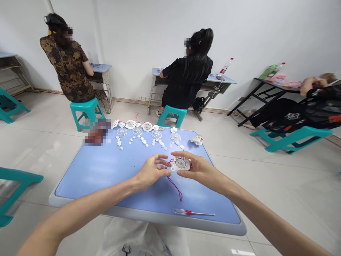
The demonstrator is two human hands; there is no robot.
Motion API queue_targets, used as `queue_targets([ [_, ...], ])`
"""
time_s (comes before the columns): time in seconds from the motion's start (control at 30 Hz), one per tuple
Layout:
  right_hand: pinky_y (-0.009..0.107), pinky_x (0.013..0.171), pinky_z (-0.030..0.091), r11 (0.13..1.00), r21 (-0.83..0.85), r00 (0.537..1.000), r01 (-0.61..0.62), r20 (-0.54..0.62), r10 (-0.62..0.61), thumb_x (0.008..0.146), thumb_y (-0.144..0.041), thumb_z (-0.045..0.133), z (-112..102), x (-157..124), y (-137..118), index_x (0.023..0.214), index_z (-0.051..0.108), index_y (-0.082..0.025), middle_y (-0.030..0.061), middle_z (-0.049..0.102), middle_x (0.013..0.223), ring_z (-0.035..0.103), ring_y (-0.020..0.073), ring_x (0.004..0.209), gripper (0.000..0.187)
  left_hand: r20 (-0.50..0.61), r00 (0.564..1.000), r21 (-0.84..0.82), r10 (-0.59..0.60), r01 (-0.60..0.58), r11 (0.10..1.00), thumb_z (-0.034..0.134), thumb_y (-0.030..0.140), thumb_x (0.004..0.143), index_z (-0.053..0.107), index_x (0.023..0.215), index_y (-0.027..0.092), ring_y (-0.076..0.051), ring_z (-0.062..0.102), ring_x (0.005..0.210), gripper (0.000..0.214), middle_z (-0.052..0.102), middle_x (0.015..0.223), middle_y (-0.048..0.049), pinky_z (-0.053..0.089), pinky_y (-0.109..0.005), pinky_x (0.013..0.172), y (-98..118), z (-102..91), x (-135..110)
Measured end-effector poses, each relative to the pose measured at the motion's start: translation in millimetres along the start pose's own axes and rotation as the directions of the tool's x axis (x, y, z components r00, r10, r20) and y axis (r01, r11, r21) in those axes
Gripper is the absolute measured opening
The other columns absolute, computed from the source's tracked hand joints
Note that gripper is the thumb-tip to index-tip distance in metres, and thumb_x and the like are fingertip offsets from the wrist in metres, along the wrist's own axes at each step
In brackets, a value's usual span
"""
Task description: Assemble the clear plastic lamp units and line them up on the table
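Note:
My right hand (pixel 198 169) grips a white round plastic part (pixel 181 163) by its edges, thumb below and fingers above. The part has a ringed disc in its middle and small lobes at its rim. A looped red cord (pixel 174 185) hangs from its left side over the blue tabletop. My left hand (pixel 154 170) is beside the part, fingers curled, with the cord running between its thumb and fingertips. Below the hands, a screwdriver (pixel 193 212) with a clear and red handle lies near the table's front edge.
Along the blue table's (pixel 106 177) far edge lie white round parts (pixel 147 127), clear discs (pixel 156 134) and several small white pieces. A crumpled white bundle (pixel 196 140) sits at the right, a blurred reddish object (pixel 98 132) at the left. Other people sit on green stools (pixel 174 113) beyond.

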State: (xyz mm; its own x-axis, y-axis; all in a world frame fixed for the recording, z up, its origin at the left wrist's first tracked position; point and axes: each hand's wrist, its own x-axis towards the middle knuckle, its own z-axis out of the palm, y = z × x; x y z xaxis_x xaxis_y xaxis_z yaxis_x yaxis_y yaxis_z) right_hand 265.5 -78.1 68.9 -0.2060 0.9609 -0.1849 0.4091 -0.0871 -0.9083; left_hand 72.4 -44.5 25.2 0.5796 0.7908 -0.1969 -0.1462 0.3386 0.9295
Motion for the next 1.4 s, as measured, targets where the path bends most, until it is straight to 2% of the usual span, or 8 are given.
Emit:
queue_targets([
  [0.2,0.031,0.060,0.045,1.000,0.012,0.999,-0.027,0.042,0.026,0.069,-0.040,0.073,-10.7,-11.3,-16.7,0.117,0.061,-0.026,0.0007,0.057,0.079,0.053,0.0167,0.069,0.051,0.278,0.950,0.040,-0.139,0.134,0.990,0.076,0.025,0.071,0.069,0.098,0.014,-0.014,0.061,0.076,0.029,0.069,0.074,-0.0027,0.042,-0.031,0.084,19.8,-6.9,-9.1],
  [0.47,0.029,0.057,0.042,0.996,0.088,1.000,-0.003,-0.014,0.005,0.072,-0.039,0.075,-37.3,-20.7,-16.5,0.117,0.057,-0.025,0.0009,0.055,0.081,0.049,0.0144,0.067,0.050,0.574,0.781,-0.076,-0.246,0.349,0.934,0.076,0.044,0.075,0.069,0.074,0.014,-0.017,0.060,0.067,0.030,0.062,0.065,-0.0043,0.048,-0.035,0.078,23.1,-0.4,-29.6],
  [0.6,0.031,0.059,0.044,0.999,0.043,1.000,0.009,-0.008,-0.009,0.070,-0.037,0.076,-40.8,-22.7,-11.8,0.111,0.056,-0.026,0.0007,0.057,0.083,0.052,0.0161,0.069,0.046,0.468,0.834,0.018,-0.292,0.322,0.947,0.066,0.040,0.085,0.071,0.087,0.013,-0.005,0.032,0.046,0.027,0.043,0.057,0.0051,0.042,-0.027,0.061,32.5,-5.8,-33.3],
  [0.7,0.031,0.055,0.042,0.999,-0.038,1.000,0.018,-0.002,-0.018,0.073,-0.037,0.073,-40.5,-23.8,-13.1,0.117,0.056,-0.029,0.0001,0.056,0.079,0.051,0.0166,0.065,0.048,0.327,0.918,0.308,-0.224,0.120,0.944,0.056,0.036,0.090,0.072,0.094,0.014,-0.007,0.039,0.052,0.027,0.040,0.058,0.0052,0.037,-0.024,0.058,52.5,-15.1,-25.4],
  [0.87,0.030,0.049,0.037,0.986,-0.156,0.992,0.057,-0.105,-0.074,0.073,-0.035,0.069,-42.2,-11.3,-26.0,0.119,0.059,-0.030,0.0015,0.059,0.082,0.047,0.0148,0.057,0.047,0.247,0.969,0.813,0.000,-0.207,0.544,0.051,0.018,0.082,0.074,0.083,0.013,-0.011,0.054,0.060,0.023,0.060,0.064,-0.0006,0.041,-0.022,0.059,103.0,-33.4,15.4],
  [1.0,0.031,0.053,0.040,0.948,-0.298,0.940,0.111,-0.277,-0.198,0.069,-0.029,0.067,-42.6,15.0,-35.5,0.110,0.064,-0.029,0.0033,0.065,0.096,0.051,0.0145,0.060,0.041,0.200,0.969,0.948,0.144,-0.228,0.221,0.047,0.012,0.080,0.076,0.095,0.014,-0.012,0.053,0.060,0.033,0.066,0.068,-0.0019,0.041,-0.023,0.063,144.3,-45.1,55.2],
  [1.17,0.034,0.061,0.045,0.938,-0.334,0.913,0.092,-0.348,-0.213,0.067,-0.026,0.067,-46.3,58.1,-35.7,0.111,0.064,-0.026,0.0022,0.064,0.090,0.058,0.0196,0.070,0.044,0.238,0.971,0.952,-0.008,-0.232,0.202,0.050,0.021,0.084,0.076,0.096,0.013,-0.010,0.051,0.058,0.030,0.069,0.075,-0.0017,0.037,-0.023,0.058,180.1,-55.5,90.6],
  [1.4,0.043,0.091,0.046,0.835,-0.525,0.835,0.164,-0.377,-0.401,0.064,-0.018,0.064,-52.2,121.0,-11.3,0.109,0.060,-0.023,0.0076,0.062,0.115,0.057,0.0274,0.107,0.045,0.235,0.952,0.972,0.197,-0.232,-0.037,0.050,0.011,0.077,0.078,0.090,0.012,-0.015,0.064,0.082,0.030,0.075,0.092,-0.0064,0.046,-0.020,0.076,182.4,-69.5,156.5],
])
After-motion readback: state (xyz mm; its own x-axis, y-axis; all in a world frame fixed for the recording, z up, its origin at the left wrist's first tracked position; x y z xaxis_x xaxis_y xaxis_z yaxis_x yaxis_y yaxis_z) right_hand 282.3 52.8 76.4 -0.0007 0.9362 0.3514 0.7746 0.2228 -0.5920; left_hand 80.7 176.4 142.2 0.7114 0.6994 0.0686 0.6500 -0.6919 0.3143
